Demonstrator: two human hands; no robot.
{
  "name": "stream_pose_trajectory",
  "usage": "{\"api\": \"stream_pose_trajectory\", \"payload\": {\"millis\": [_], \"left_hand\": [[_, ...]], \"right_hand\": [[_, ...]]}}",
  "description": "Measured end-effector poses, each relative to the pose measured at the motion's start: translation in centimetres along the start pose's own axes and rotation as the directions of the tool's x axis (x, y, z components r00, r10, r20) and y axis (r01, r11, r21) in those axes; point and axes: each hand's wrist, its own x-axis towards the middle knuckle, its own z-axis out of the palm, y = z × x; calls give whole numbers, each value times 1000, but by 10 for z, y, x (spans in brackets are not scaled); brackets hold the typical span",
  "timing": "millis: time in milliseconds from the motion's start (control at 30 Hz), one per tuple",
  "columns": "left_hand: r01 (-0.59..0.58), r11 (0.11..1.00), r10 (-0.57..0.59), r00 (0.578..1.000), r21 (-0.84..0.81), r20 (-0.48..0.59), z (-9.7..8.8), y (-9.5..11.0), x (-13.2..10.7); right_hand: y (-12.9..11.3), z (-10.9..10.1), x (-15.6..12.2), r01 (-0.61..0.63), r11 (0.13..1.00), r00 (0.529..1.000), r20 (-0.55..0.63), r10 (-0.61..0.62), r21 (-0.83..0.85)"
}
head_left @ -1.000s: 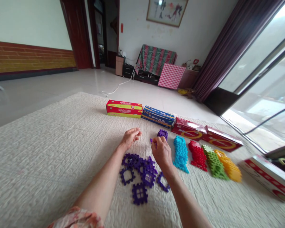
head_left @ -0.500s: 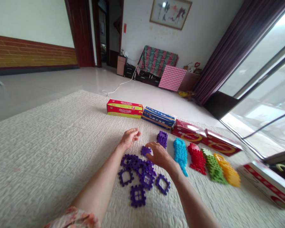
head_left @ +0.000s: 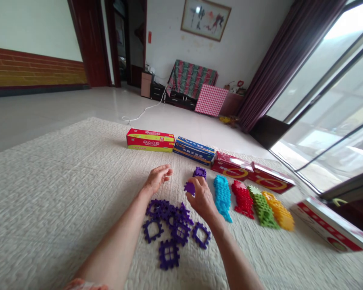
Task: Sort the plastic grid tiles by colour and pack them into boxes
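My right hand (head_left: 202, 196) pinches a purple plastic tile (head_left: 189, 187) just above the rug, close to a small stack of purple tiles (head_left: 199, 172). My left hand (head_left: 156, 178) rests on the rug to the left, fingers loosely curled and holding nothing. Several loose purple tiles (head_left: 172, 225) lie scattered between my forearms. To the right lie rows of blue tiles (head_left: 222, 196), red tiles (head_left: 242, 198), green tiles (head_left: 261, 207) and yellow tiles (head_left: 280, 212).
A cream rug (head_left: 48, 193) covers the floor. Long boxes line its far edge: red-yellow box (head_left: 150, 140), blue box (head_left: 194, 150), two red boxes (head_left: 251, 173). Another red-white box (head_left: 331, 226) lies at right. Glass doors and a curtain stand at right.
My right hand dropped to the loose pile, took a purple tile, and has lifted it back toward the small purple stack. The left hand barely moved.
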Motion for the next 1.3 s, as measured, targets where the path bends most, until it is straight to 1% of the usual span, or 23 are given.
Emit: {"api": "stream_pose_trajectory", "payload": {"millis": [100,200,400,500,567,633,700,800,900,967,1100,1200,1300], "left_hand": [[3,1000,-3,1000,-1,2,0,0,0],[5,1000,-5,1000,0,6,-1,-2,2],[-4,1000,4,1000,7,7,-1,-1,2],[-1,1000,1,1000,12,8,-1,0,1],[-5,1000,4,1000,10,14,-1,0,0],[-12,1000,12,1000,5,21,-1,-1,1],[-14,1000,14,1000,1,19,-2,-2,2],[-12,1000,12,1000,7,16,-2,-2,3],[-13,1000,13,1000,23,18,-1,-1,2],[-12,1000,12,1000,27,18,-1,-1,2],[-23,999,22,999,26,27,-2,-2,2],[-24,999,23,999,24,25,-3,-4,3],[-30,999,29,999,24,23,-2,-5,2]], "right_hand": [[20,-3,-8,-13,998,997,-81,8,-63],[29,-1,-13,-9,995,996,-89,0,-99],[29,7,-12,-15,990,997,-71,6,-138],[27,6,-14,-7,991,995,-101,-7,-133],[24,3,-18,14,995,993,-113,-25,-94],[20,-1,-22,51,999,996,-78,-52,-15],[17,-4,-27,68,994,998,-18,-67,79],[14,-8,-35,36,983,997,64,-48,182],[12,-15,-42,-4,979,989,144,-26,205],[11,-24,-47,-28,983,977,214,-12,181],[9,-43,-61,-73,994,934,355,42,75],[9,-50,-71,-128,991,906,400,135,-44],[9,-48,-79,-149,979,892,408,194,-141]]}}
